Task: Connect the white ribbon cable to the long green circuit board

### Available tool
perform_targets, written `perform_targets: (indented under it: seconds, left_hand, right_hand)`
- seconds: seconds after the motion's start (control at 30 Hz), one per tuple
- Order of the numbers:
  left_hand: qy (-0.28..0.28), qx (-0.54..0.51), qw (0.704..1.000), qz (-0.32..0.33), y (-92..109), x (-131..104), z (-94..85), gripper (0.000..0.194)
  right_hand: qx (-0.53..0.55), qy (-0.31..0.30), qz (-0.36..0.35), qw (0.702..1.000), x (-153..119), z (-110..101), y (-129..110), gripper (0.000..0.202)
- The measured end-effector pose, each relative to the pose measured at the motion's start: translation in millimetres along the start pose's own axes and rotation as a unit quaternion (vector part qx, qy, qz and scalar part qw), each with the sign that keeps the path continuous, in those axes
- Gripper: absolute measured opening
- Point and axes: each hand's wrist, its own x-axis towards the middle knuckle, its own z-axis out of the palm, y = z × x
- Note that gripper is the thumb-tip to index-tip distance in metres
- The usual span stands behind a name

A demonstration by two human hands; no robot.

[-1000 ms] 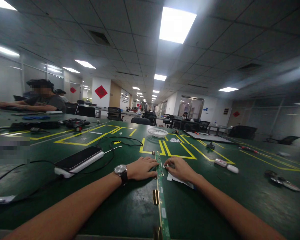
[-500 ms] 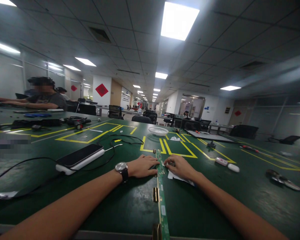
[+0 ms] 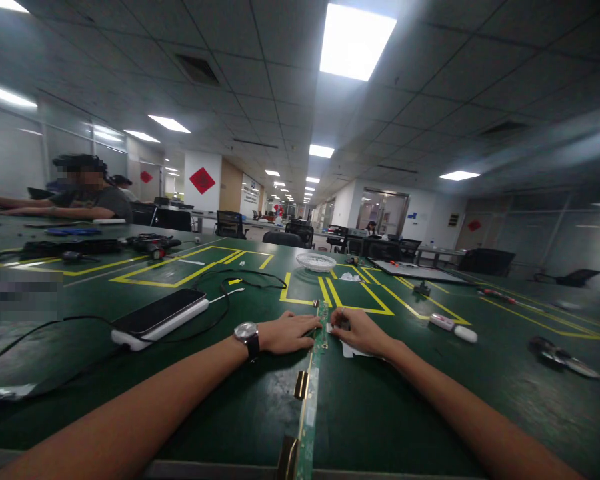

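By one circuit board (image 3: 311, 397) — long, green — are two hands (image 3: 286, 333) (image 3: 359, 331) (one watch (image 3: 247, 332)).

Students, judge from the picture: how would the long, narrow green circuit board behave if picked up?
The circuit board would probably feel fairly stiff, since it runs nearly straight, though its length may let it flex. Its slim shape suggests low weight. The thin-looking gold-coloured flaps along its left edge could bend or snag.

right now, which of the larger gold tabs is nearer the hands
The upper gold tab, midway along the green board; the lower gold tab, at the picture's bottom, is farther from the left hand and right hand.
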Motion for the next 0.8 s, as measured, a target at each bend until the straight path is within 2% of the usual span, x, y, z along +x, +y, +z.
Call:
perform_targets:
  seconds: [0.2, 0.43, 0.5, 0.57, 0.67, 0.8]
  left_hand:
    - [-0.003, 0.0, 1.0, -0.006, 0, 0, 0.6, 0.046]
    - [0.0, 0.003, 1.0, -0.011, 3, 0, -0.8, 0.045]
    - [0.003, 0.014, 1.0, -0.005, 3, 0, -0.1, 0.044]
    - [0.02, 0.037, 0.999, 0.012, 3, -1, -0.5, 0.042]
    - [0.076, 0.091, 0.992, 0.041, 5, -2, -5.8, 0.038]
    - [0.155, 0.184, 0.97, 0.045, 8, -4, -19.6, 0.031]
  right_hand:
    - [0.006, 0.006, -0.001, 1.0, 1, 4, 6, 0.006]
    - [0.002, 0.005, 0.009, 1.0, 0, 2, 1, 0.005]
    - [-0.004, 0.0, -0.009, 1.0, 0, 1, 0, 0.005]
    - [0.004, 0.0, -0.047, 0.999, 0, -1, 0, 0.01]
    - [0.028, -0.006, -0.095, 0.995, 0, -2, -4, 0.027]
    - [0.021, -0.078, -0.123, 0.989, 2, -3, -10, 0.042]
